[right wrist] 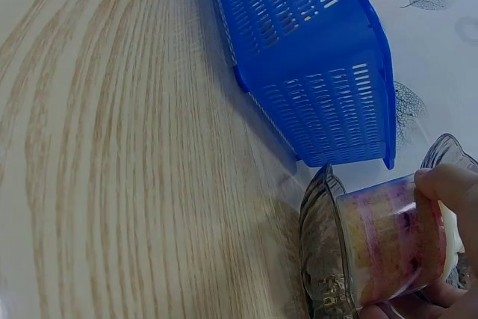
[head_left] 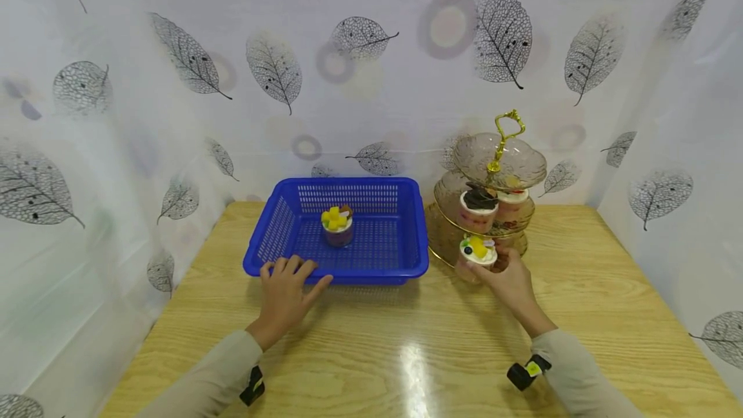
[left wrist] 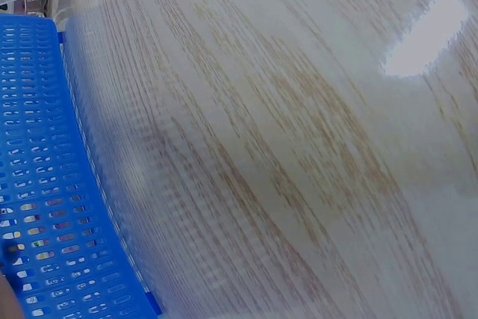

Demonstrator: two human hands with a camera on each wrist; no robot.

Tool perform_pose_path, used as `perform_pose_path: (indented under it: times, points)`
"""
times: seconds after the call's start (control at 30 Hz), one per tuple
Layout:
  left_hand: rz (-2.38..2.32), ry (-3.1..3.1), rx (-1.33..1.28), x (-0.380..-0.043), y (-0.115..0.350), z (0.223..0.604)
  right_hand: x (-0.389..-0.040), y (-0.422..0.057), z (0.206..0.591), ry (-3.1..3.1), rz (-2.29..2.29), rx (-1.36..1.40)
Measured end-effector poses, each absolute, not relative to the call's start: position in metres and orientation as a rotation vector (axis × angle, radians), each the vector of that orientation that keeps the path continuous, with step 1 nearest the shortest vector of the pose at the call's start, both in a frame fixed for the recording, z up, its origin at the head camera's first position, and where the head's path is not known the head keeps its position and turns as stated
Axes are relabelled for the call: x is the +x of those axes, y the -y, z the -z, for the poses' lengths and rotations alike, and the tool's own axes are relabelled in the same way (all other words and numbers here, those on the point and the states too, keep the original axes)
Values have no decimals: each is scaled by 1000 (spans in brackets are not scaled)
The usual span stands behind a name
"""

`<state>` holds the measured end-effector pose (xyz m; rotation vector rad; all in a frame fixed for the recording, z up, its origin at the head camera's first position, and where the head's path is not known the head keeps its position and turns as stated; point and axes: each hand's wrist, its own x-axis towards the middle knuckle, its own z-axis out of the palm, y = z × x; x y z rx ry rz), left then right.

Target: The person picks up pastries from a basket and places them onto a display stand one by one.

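Note:
My right hand point(head_left: 511, 282) grips a clear dessert cup point(head_left: 477, 262) topped with cream, yellow fruit and a blueberry. In the right wrist view the cup point(right wrist: 394, 240) shows pink and tan cake layers, close over the bottom tier of the stand. My left hand point(head_left: 286, 295) rests on the front rim of a blue plastic basket point(head_left: 414, 273), fingers over the edge. Inside the basket stands another dessert cup point(head_left: 338, 228) with yellow fruit on top. A three-tier glass stand point(head_left: 511, 163) with a gold handle is beside the right hand.
On the stand's middle tier are a dessert cup point(head_left: 478, 208) with dark chocolate topping and one with red topping point(head_left: 512, 204). The wooden table point(head_left: 360, 353) runs back to a leaf-patterned curtain point(head_left: 371, 95). The basket stands left of the stand.

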<state>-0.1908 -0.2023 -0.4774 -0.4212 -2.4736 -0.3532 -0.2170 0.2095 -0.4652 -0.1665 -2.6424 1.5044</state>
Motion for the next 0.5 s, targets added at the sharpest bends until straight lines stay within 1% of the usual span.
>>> perform_pose_path:
  times: [0.5]
  points:
    - [350,2457,-429,-190,203,477,-225,-212,465,2671,-1470,-143]
